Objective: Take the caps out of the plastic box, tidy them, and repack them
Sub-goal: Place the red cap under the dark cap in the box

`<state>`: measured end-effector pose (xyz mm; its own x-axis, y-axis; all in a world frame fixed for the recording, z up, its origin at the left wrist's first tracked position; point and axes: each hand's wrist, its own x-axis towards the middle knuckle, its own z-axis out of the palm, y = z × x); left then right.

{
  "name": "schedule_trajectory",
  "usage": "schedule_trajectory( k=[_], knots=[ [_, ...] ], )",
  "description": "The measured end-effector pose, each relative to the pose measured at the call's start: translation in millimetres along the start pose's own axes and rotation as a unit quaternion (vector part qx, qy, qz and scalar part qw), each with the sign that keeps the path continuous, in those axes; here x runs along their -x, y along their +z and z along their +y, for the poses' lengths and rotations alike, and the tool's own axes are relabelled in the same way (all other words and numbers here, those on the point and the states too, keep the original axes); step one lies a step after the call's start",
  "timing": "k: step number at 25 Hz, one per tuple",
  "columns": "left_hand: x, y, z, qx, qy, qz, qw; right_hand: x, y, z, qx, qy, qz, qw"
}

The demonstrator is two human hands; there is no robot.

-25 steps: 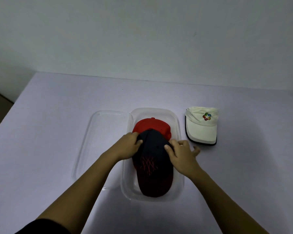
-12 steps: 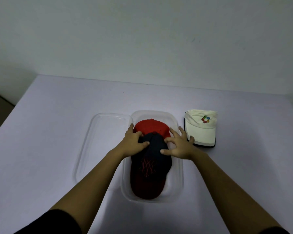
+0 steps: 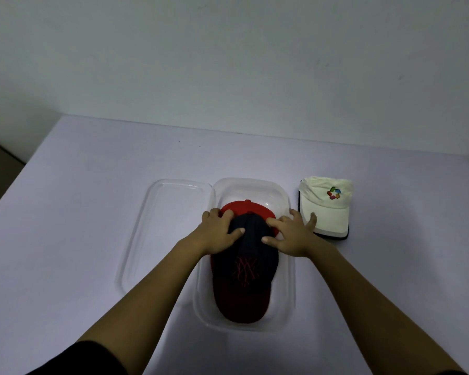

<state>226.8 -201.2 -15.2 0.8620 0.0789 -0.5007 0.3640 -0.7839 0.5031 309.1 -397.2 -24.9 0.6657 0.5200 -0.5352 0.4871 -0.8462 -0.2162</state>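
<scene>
A clear plastic box (image 3: 287, 299) stands on the table in front of me. Inside it lies a dark navy cap (image 3: 245, 274) with a red stitched logo and dark red brim, brim toward me. Under it, at the far end of the box, a red cap (image 3: 244, 208) shows. My left hand (image 3: 218, 231) presses on the left of the navy cap's crown with fingers spread. My right hand (image 3: 290, 234) presses on the right of the crown, fingers spread over the box's right rim. A white cap (image 3: 325, 209) with a coloured logo lies on the table right of the box.
The box's clear lid (image 3: 163, 228) lies flat on the table just left of the box. The lilac table top (image 3: 92, 212) ends at a pale wall behind and drops off at the far left.
Both hands went from pinching the navy cap's crown to flat, spread fingers pressing it. The navy cap sank lower into the box over the red cap.
</scene>
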Motion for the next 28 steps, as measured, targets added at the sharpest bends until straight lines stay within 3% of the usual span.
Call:
schedule_trajectory(
  k=[5, 8, 12, 17, 23, 25, 28],
  knots=[
    [0.1, 3.9, -1.7, -0.029, 0.009, -0.006, 1.0, 1.2, 0.0, -0.1, -0.02, -0.004, -0.027, 0.999],
    [1.2, 6.8, -1.8, -0.014, 0.007, 0.004, 1.0, 5.0, 3.6, 2.1, -0.031, -0.017, 0.002, 0.999],
    [11.4, 2.6, 10.1, 0.042, -0.002, 0.054, 0.998, 18.2, 10.1, 7.7, -0.083, -0.056, 0.082, 0.992],
    [7.2, -1.4, 51.6, 0.11, 0.063, 0.142, 0.982, 30.6, 0.7, 29.5, -0.253, -0.066, 0.245, 0.934],
    [-39.2, 14.1, 130.1, 0.17, 0.088, 0.082, 0.978, 24.3, -17.5, 110.7, -0.297, 0.019, 0.333, 0.895],
    [-60.1, 20.4, 155.1, 0.21, 0.066, 0.06, 0.974, 16.6, -22.0, 138.1, -0.33, 0.049, 0.32, 0.886],
    [-92.8, 35.1, 185.6, 0.183, 0.057, 0.037, 0.981, 0.7, -28.8, 173.4, -0.387, 0.05, 0.274, 0.879]
  ],
)
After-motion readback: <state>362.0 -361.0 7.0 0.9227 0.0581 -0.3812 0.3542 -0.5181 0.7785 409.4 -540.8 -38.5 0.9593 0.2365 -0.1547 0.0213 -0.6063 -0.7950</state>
